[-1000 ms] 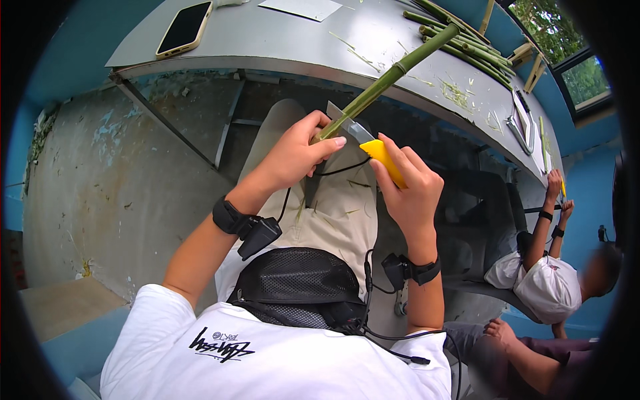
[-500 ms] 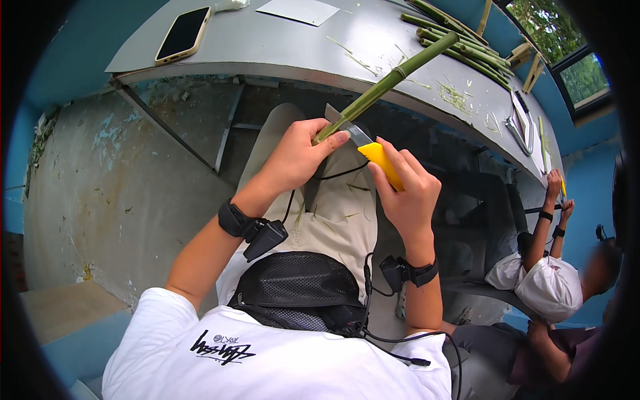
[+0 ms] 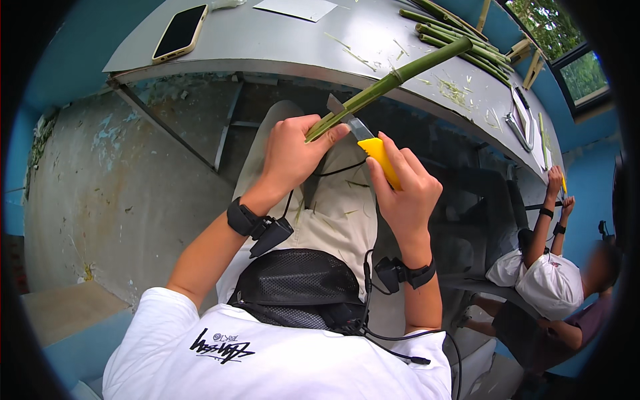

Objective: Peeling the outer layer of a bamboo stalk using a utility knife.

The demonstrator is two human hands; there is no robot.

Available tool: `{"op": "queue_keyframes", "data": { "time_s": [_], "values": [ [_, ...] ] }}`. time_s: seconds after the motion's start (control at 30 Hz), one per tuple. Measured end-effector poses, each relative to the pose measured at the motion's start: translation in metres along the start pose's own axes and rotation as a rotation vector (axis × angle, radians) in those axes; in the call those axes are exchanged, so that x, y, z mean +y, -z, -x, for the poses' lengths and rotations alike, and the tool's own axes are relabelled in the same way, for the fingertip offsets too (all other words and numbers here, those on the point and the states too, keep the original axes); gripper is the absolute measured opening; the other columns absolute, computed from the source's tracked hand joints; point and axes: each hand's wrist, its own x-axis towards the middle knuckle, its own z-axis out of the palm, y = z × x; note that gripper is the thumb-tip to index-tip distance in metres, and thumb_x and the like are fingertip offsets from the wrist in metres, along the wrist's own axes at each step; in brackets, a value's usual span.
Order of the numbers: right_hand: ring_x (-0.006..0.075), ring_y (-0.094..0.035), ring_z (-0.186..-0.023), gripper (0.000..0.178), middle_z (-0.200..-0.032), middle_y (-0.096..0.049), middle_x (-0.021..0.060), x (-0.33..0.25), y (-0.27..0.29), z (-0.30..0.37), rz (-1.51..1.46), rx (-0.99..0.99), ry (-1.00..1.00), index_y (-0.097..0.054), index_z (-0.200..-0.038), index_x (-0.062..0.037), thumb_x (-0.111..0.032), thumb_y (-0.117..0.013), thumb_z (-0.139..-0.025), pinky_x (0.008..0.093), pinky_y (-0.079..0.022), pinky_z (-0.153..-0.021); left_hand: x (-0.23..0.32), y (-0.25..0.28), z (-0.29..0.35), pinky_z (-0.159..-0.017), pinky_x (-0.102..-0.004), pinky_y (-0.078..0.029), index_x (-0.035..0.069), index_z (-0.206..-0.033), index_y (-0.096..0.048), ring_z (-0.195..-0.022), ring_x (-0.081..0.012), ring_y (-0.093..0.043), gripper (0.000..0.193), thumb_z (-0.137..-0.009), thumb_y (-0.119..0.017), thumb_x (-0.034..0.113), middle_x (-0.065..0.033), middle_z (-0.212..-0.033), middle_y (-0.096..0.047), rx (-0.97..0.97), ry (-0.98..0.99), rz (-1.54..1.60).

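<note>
In the frame's upper centre, the left hand (image 3: 293, 152) is clamping a bamboo stick (image 3: 403, 75), the right hand (image 3: 411, 189) gripping a knife (image 3: 377, 156) whose blade (image 3: 359, 128), if slipping, could be nicking the seemingly close left thumb (image 3: 335, 135).

A phone (image 3: 180, 32) lies at the left of the tabletop (image 3: 280, 43), a sheet (image 3: 295, 8) to its right and piled stalks (image 3: 492, 59) farther right, behind scattered shavings (image 3: 453, 91). A bamboo stalk (image 3: 408, 71) slants from the left hand (image 3: 292, 152) over the tabletop's edge, a knife (image 3: 380, 159) in the right hand (image 3: 409, 176) crossing it.
</note>
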Motion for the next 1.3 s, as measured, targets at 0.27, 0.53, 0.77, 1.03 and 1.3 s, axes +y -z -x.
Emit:
{"op": "queue_keyframes", "data": {
  "time_s": [0.27, 0.53, 0.77, 1.03, 1.3],
  "values": [
    [0.0244, -0.062, -0.056, 0.043, -0.08, -0.065, 0.0036, -0.003, -0.004, 0.001, -0.017, 0.006, -0.031, -0.078, -0.13, -0.0132, -0.022, -0.085, -0.089, 0.0354, -0.049, -0.053, -0.008, 0.001, 0.002, -0.056, -0.0325, -0.04, -0.001, -0.09, -0.069, -0.059, -0.0105, -0.047, 0.044, -0.104, -0.075, 0.04, -0.0002, -0.062, -0.055, -0.107, 0.041, 0.175],
    [0.0241, -0.064, -0.057, 0.042, -0.082, -0.068, 0.0041, 0.013, -0.007, 0.002, -0.081, 0.001, -0.028, -0.078, -0.13, -0.013, -0.021, -0.084, -0.089, 0.0347, -0.05, -0.055, -0.005, 0.0, -0.007, -0.072, -0.0259, -0.051, 0.002, -0.121, -0.061, -0.077, -0.0094, -0.064, 0.021, -0.109, -0.065, 0.019, -0.004, -0.097, -0.069, -0.261, -0.051, 0.409],
    [0.024, -0.064, -0.059, 0.042, -0.082, -0.069, 0.0055, 0.017, -0.008, 0.003, -0.15, -0.01, -0.052, -0.078, -0.129, -0.0117, -0.019, -0.084, -0.089, 0.0339, -0.051, -0.057, -0.006, -0.005, -0.01, -0.082, -0.0262, -0.048, 0.002, -0.119, -0.06, -0.088, -0.008, -0.057, 0.02, -0.108, -0.068, 0.017, -0.0018, -0.101, -0.066, -0.256, -0.071, 0.433],
    [0.0238, -0.064, -0.06, 0.043, -0.082, -0.069, 0.0058, 0.018, -0.007, 0.003, -0.197, 0.018, -0.047, -0.079, -0.13, -0.0119, -0.016, -0.085, -0.087, 0.0336, -0.052, -0.058, 0.002, -0.005, -0.003, -0.08, -0.0272, -0.049, -0.001, -0.111, -0.061, -0.089, -0.0086, -0.057, 0.029, -0.1, -0.08, 0.018, -0.0034, -0.092, -0.065, -0.113, -0.18, 0.275],
    [0.0231, -0.062, -0.057, 0.045, -0.081, -0.067, 0.0053, 0.012, -0.006, 0.003, -0.199, 0.046, -0.02, -0.079, -0.13, -0.0124, -0.016, -0.086, -0.086, 0.0331, -0.05, -0.056, 0.005, -0.002, -0.001, -0.072, -0.0271, -0.048, -0.001, -0.106, -0.062, -0.079, -0.0083, -0.054, 0.032, -0.096, -0.085, 0.018, -0.0028, -0.085, -0.064, 0.007, -0.212, 0.192]
  ]
}}
